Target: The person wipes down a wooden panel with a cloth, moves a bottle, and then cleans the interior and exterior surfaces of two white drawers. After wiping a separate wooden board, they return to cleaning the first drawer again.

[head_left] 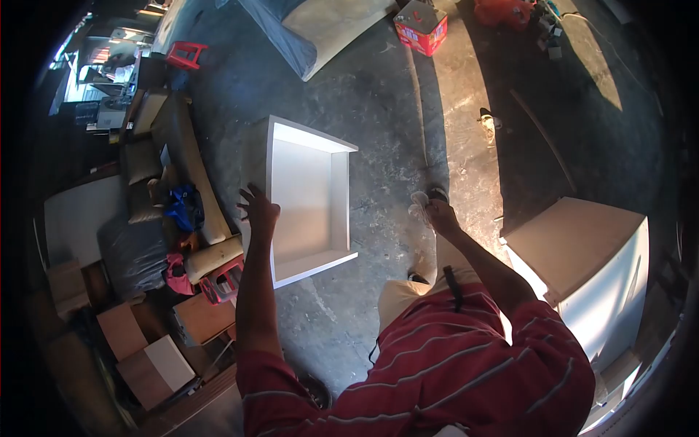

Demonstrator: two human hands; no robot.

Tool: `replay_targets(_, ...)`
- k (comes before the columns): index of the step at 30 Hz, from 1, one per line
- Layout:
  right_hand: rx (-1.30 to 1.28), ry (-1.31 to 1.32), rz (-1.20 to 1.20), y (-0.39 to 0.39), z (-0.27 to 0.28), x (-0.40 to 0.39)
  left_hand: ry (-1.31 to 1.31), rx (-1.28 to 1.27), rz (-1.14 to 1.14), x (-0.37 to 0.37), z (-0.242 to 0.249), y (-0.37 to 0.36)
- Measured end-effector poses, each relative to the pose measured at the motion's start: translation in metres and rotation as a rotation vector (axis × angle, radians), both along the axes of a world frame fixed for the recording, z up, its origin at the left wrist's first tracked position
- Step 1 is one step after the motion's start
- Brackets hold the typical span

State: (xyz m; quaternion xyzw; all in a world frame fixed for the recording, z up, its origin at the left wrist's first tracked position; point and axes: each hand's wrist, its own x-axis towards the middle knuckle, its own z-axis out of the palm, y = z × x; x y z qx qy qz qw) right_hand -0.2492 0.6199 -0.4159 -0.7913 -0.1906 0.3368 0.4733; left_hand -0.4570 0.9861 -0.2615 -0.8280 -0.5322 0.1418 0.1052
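Clutter of boards, cushions and boxes [145, 364] fills the floor at nine o'clock, dim and hard to make out. Just right of it the left hand [258, 211] spreads its fingers on the left edge of a white drawer [306, 197], which stands on the concrete, open face toward three o'clock, long axis running twelve to six. The right hand [437, 215] is closed on a pale cloth [420, 204]. A white cabinet [582, 255] sits at four o'clock, its far side cut off.

A dusty concrete floor [378, 124] carries a white drawer box [309, 197] beside the left hand [258, 213] and a white cabinet [582, 255] right of the right hand [437, 215].
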Motion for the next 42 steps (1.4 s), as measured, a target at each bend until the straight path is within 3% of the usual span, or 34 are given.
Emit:
replay_targets(2,0.007,-0.039,-0.031,0.019,-0.023,0.013,0.051,-0.002,0.028,0.02,-0.022,0.014)
replay_targets(9,-0.027,0.034,-0.123,0.055,-0.065,0.033,-0.185,-0.103,-0.005,0.077,-0.131,0.073)
replay_targets(11,-0.107,0.195,-0.136,0.063,-0.067,0.037,-0.209,-0.126,-0.022,0.091,-0.16,0.088)
replay_targets(20,-0.102,0.47,-0.329,0.064,-0.109,0.03,-0.215,-0.163,-0.113,0.156,-0.278,0.108)
replay_targets(34,-0.151,0.478,-0.389,0.05,-0.14,0.03,-0.024,0.005,-0.279,0.205,-0.331,0.108)
replay_targets(42,-0.095,0.578,-0.374,0.053,-0.126,0.04,-0.018,0.009,-0.262,0.213,-0.341,0.093)
